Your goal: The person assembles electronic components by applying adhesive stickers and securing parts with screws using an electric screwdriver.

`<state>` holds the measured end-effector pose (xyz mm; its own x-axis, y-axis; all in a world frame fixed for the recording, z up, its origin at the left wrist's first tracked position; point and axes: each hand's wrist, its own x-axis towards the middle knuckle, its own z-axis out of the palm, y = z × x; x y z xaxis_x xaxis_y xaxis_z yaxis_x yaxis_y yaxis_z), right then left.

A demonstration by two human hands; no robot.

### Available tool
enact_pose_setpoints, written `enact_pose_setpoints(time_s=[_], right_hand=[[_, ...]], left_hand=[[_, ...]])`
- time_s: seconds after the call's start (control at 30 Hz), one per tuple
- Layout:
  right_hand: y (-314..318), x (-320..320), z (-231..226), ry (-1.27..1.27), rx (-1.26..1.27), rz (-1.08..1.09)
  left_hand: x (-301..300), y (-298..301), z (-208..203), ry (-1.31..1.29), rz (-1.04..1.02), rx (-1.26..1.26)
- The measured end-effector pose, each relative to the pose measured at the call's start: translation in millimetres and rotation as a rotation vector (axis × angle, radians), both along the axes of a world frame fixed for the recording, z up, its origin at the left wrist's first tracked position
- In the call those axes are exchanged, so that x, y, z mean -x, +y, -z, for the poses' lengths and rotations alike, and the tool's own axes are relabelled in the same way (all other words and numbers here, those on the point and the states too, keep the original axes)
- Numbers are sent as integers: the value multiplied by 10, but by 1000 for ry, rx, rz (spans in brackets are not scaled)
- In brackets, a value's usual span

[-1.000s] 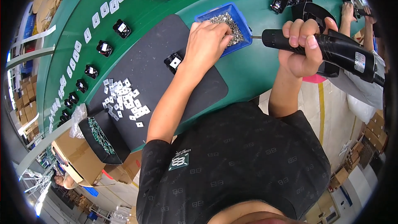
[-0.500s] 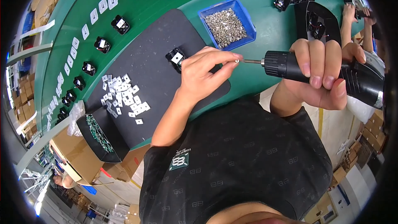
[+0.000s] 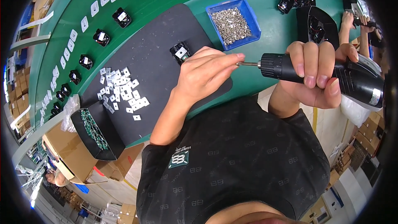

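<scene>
My right hand (image 3: pixel 314 72) is wrapped round a black electric screwdriver (image 3: pixel 344 76), held level with its bit pointing left. At the bit's tip, the thumb and fingers of my left hand (image 3: pixel 205 74) pinch a small screw (image 3: pixel 239 64), mostly covered by the fingertips. Just behind my left hand, a black plastic housing (image 3: pixel 180 52) with a white square plate on it lies on the dark grey mat (image 3: pixel 166 37); my hand hides part of it. A blue bin (image 3: pixel 257 31) full of small metal screws (image 3: pixel 232 25) stands beyond my hands.
Many loose white square plates (image 3: pixel 122 89) lie on the mat's left. A black box of green circuit boards (image 3: pixel 93 130) sits at its left edge. Black housings (image 3: pixel 101 37) and white pieces line the green belt (image 3: pixel 137 8). At right, another person's hands (image 3: pixel 348 18) work.
The view has shifted slightly, so the table things appear a little displaced. My left hand still pinches the screw at the screwdriver's bit, with the fingers closer together.
</scene>
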<state>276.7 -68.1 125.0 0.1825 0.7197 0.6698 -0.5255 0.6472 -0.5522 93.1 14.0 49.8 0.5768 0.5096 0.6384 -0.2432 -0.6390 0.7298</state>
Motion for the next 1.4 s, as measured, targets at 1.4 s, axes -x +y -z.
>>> enact_pose_setpoints(time_s=[1.4], right_hand=[[914,959,962,-158,189,221]], left_hand=[[724,184,580,571,-450,52]])
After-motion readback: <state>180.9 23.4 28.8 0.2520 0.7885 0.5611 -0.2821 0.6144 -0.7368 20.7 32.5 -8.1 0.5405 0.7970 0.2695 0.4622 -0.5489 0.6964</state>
